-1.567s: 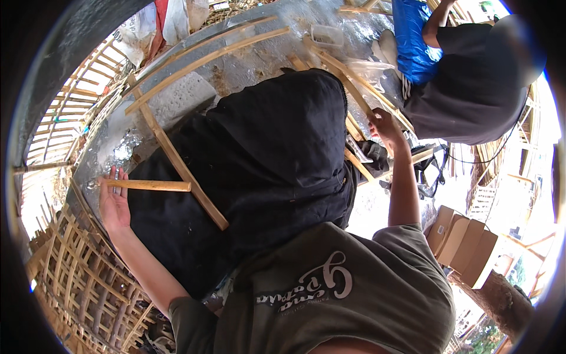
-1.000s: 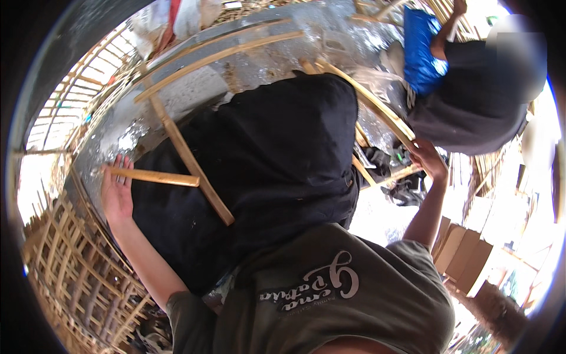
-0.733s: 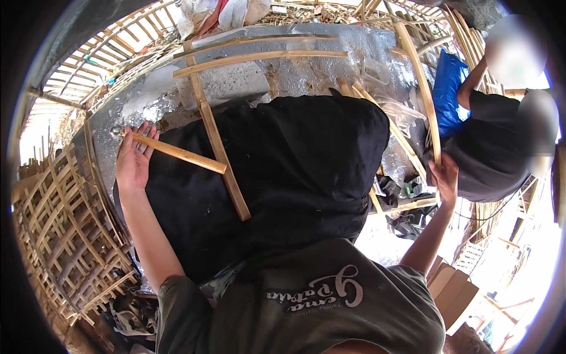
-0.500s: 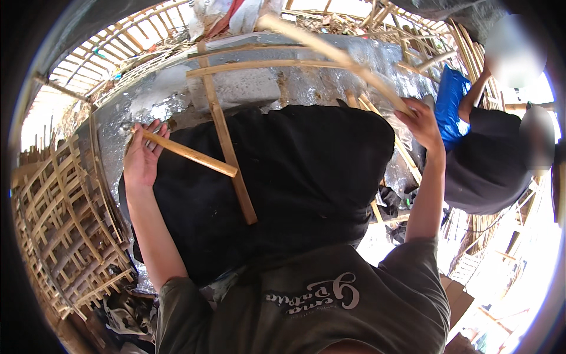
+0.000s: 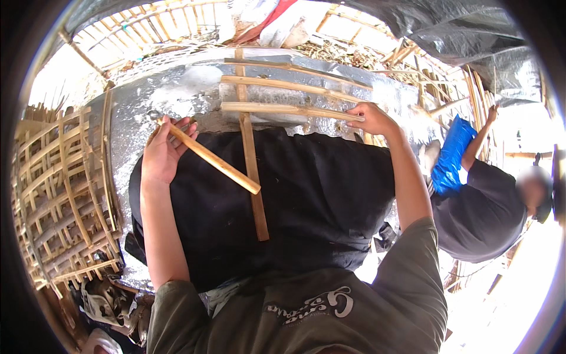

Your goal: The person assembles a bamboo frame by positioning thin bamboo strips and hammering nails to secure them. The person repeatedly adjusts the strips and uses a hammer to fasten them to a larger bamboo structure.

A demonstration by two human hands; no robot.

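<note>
My right hand [image 5: 377,121] grips the right end of a split bamboo slat [image 5: 289,110]. The slat's left part lies across a long upright slat [image 5: 252,171], below two other crosswise slats [image 5: 295,87]. The upright slat reaches down over the black cloth [image 5: 318,183] covering my lap. In my left hand [image 5: 164,150] is a short, smooth wooden stick [image 5: 218,162], held near its upper end between thumb and fingers. A small dark bit shows at that end; I cannot make out what it is. The stick's lower end passes over the upright slat.
A woven bamboo panel [image 5: 59,194] stands at my left. On the right sits another person [image 5: 477,206] in dark clothes, beside a blue plastic bag [image 5: 454,154]. Grey sheeting [image 5: 138,94] covers the ground ahead, with bamboo scraps [image 5: 336,56] behind it.
My right hand has brought the bamboo slat from a raised slant down to lie crosswise on the upright slat. My left hand still holds the stick. The view has shifted slightly.
</note>
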